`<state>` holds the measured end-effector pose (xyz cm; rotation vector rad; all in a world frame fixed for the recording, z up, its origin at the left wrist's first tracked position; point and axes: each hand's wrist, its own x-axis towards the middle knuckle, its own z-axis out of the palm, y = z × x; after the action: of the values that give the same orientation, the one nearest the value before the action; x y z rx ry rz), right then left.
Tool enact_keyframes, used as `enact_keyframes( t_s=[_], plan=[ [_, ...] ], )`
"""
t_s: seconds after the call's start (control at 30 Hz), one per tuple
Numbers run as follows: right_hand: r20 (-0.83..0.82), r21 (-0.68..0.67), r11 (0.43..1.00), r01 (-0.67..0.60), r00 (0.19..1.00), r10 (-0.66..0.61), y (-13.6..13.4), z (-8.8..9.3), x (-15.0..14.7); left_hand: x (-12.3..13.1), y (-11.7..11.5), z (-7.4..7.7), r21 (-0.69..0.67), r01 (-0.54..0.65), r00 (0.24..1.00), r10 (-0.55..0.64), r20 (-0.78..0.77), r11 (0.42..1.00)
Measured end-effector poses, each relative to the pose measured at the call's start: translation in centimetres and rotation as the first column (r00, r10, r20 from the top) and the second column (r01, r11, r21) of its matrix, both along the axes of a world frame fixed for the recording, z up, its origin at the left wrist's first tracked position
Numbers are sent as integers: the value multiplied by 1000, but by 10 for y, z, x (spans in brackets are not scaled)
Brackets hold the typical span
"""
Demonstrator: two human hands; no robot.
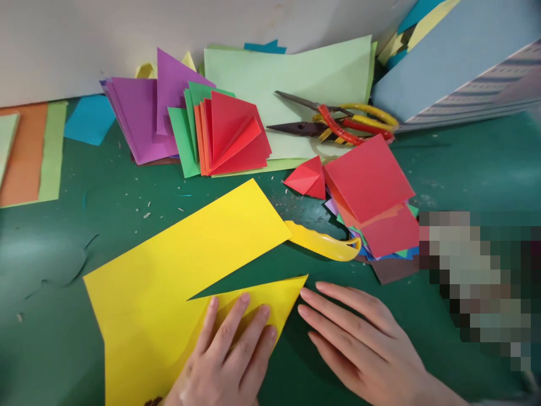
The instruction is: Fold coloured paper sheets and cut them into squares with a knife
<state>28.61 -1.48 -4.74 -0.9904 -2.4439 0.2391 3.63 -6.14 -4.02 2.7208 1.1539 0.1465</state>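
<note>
Mat: I see one dark green table mat point(54, 265), smooth and dented at the left. Its widest bare stretch is on the left, and a smaller one lies past the right hand.
Yellow sheet: I count one large yellow paper point(169, 265) lying flat at front centre. Its near right corner is folded into a pointed flap.
Green sheet: one pale green paper point(296, 73) leans on the back wall.
Stacks: I count three: purple papers point(139, 118), red folded papers point(236, 135) and red squares point(372, 186) on mixed colours.
Left hand: my view shows the left hand point(224, 361) flat on the flap, fingers spread and pressing, gripping nothing.
Right hand: the right hand point(359, 344) lies on the mat, fingers stretched out, with the fingertips just beside the flap's tip.
Scissors: the scissors point(338, 121) have red and yellow handles; I cannot tell whether it is one pair or two.
Handle: one curved yellow plastic handle point(325, 243) pokes out from under the sheet's edge.
</note>
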Motion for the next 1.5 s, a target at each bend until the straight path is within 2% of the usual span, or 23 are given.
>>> enact_keyframes(
  t_s=[0.23, 0.53, 1.0, 1.23, 1.5],
  plan=[
    [18, -40, 998, 47, 999, -47, 2, 0, -2, 0, -1, 1, -2, -12, 1000, 12, -1, 1000],
    [-9, -95, 992, 84, 996, -85, 3, 0, -3, -1, -2, -8, 18, -33, 997, 32, 71, 999],
    [8, -52, 991, 121, 993, -121, 3, 0, -3, -1, -3, -12, 55, -34, 996, 29, 85, 998],
    [24, -31, 996, -79, 997, 80, -4, 2, 3, -3, -1, -3, 0, 7, 1000, -7, -14, 1000],
    [50, -48, 991, -125, 991, 127, 0, 6, 1, -1, 0, 0, 3, -3, 999, 3, -35, 1000]
  ],
)
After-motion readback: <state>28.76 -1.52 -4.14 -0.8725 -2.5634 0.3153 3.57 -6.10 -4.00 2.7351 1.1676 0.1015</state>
